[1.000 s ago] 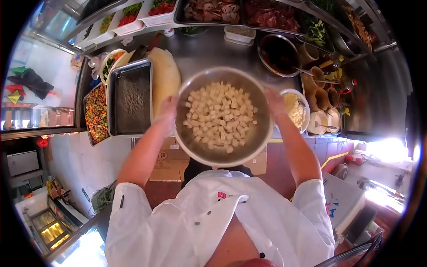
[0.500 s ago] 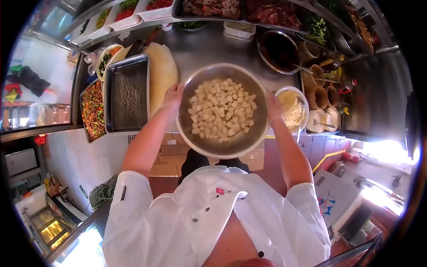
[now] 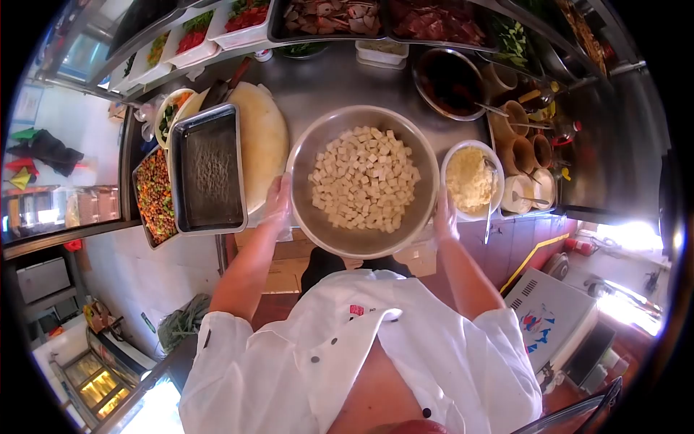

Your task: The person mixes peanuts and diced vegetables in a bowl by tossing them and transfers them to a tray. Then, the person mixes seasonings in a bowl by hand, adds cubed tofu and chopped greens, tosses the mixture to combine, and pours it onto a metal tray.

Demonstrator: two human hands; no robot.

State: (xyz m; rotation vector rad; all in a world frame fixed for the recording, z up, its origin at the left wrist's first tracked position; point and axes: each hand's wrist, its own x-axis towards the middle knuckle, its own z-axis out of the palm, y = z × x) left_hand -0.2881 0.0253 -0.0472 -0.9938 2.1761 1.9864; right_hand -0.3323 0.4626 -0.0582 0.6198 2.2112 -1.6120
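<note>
A wide metal bowl point(image 3: 361, 242) holds a heap of pale, tofu-like cubes point(image 3: 365, 181). My left hand point(image 3: 277, 202) grips the bowl's left side, and my right hand point(image 3: 444, 212) is against its right side. Both hands look covered by thin clear gloves. The fingers are partly hidden along the bowl's outer wall. Close to my right hand stands a white bowl point(image 3: 453, 148) of pale yellow, crumbly food point(image 3: 468, 177) with a metal spoon point(image 3: 489, 210) leaning in it.
On the left are a dark metal tray point(image 3: 210, 210), a round cutting board point(image 3: 262, 137) with a cleaver point(image 3: 217, 92), and a tray of diced vegetables point(image 3: 155, 188). A bowl of dark liquid point(image 3: 450, 81) and brown pots point(image 3: 512, 119) stand right. Meat trays point(image 3: 332, 18) line the shelf.
My hands have shifted down the bowl's sides, nearer my body. The cubes have settled into a slightly different spread. The view has tilted a little.
</note>
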